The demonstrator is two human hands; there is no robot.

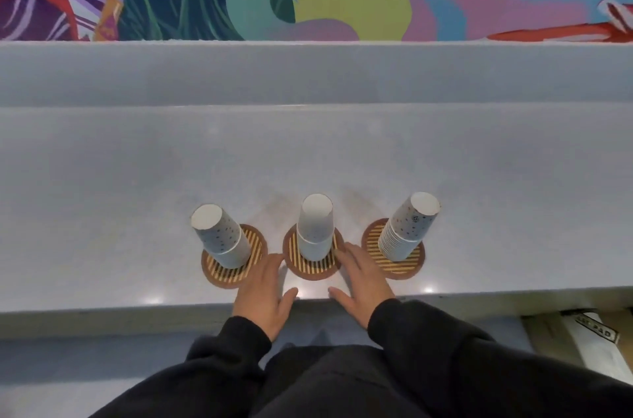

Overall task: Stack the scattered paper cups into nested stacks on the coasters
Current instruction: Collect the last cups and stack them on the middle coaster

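Three nested stacks of upside-down paper cups stand on three round striped coasters near the counter's front edge. The left stack (221,235) sits on the left coaster (222,275). The middle stack (315,228) sits on the middle coaster (310,268). The right stack (407,227), with many rims showing at its base, sits on the right coaster (399,268). My left hand (265,292) lies flat on the counter between the left and middle coasters, fingers apart. My right hand (363,280) lies flat between the middle and right coasters, holding nothing.
The grey counter (308,160) steps up to a raised ledge (308,74) at the back, below a colourful mural wall. A cardboard box (589,338) sits on the floor at the lower right. My dark sleeves and lap fill the bottom.
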